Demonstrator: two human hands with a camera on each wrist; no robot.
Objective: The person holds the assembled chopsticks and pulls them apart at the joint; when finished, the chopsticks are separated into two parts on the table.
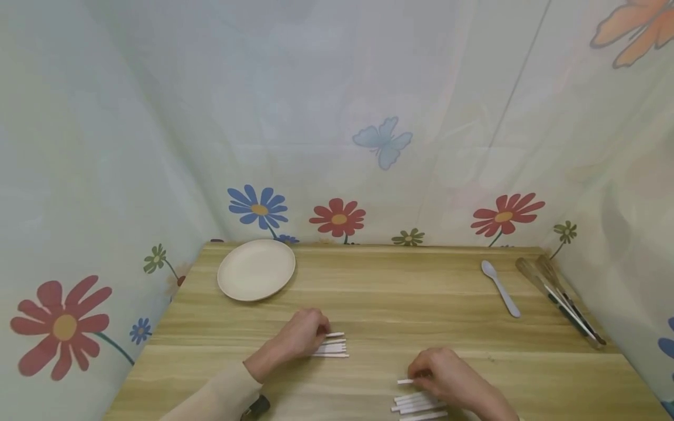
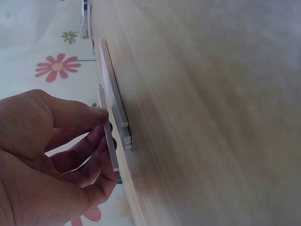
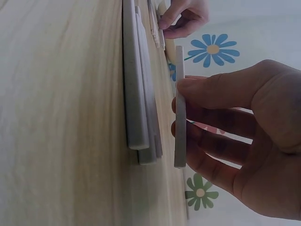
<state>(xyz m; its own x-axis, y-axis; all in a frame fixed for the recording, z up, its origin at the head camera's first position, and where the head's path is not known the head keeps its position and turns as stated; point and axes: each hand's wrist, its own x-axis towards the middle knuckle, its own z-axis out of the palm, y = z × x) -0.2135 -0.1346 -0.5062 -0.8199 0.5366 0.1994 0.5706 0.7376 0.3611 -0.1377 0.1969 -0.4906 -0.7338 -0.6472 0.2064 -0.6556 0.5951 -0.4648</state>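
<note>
My left hand [image 1: 302, 333] pinches a slim white stick [image 2: 109, 141] between thumb and fingertips. Just beside that stick, a small group of similar white sticks [image 1: 332, 349] lies side by side on the wooden table. Farther right and nearer the front edge, my right hand [image 1: 447, 374] holds another white stick [image 3: 180, 132], gripped by the thumb against the fingers. Below it a second group of white sticks [image 1: 418, 403] rests on the table, roughly parallel, partly covered by the hand in the head view.
A round cream plate [image 1: 256, 270] sits at the table's back left. Toward the back right lies a pale spoon [image 1: 500, 289], and along the right edge are long-handled utensils [image 1: 566, 304]. Fabric printed with flowers [image 1: 339, 219] hangs around the table [image 1: 389, 292].
</note>
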